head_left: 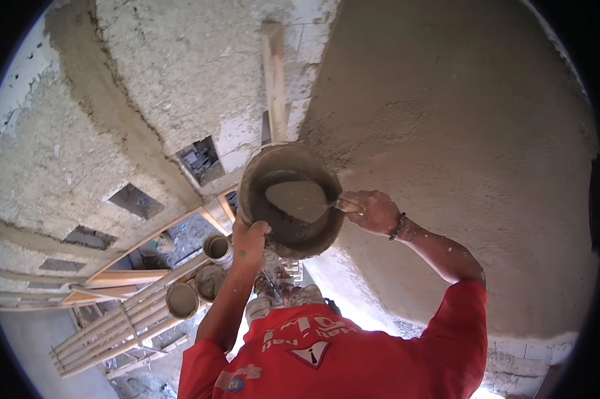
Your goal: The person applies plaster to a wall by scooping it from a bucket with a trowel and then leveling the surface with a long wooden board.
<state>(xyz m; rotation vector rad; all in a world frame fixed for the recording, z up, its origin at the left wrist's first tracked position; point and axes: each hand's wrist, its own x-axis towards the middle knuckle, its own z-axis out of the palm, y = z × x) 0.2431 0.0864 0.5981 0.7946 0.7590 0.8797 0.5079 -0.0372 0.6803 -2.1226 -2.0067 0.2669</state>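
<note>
A round, mortar-caked bucket (256, 174) is held up in front of me, tilted so its inside shows. My left hand (249, 237) grips its near-left rim, thumb over the edge. A trowel (298, 201) with a rounded, mortar-coated blade lies over the bucket's opening. My right hand (374, 211), with a dark beaded bracelet at the wrist, is closed round the trowel's wooden handle (348, 206). Wet grey mortar (300, 234) coats the inside of the bucket; how deep it is I cannot tell.
Smooth fresh plaster covers the wall (466, 133) on the right; rough wall (200, 60) with square openings runs along the left. A wooden plank (274, 80) stands against it. Below left, several buckets (182, 300) stand by a bamboo-like pole platform (123, 326).
</note>
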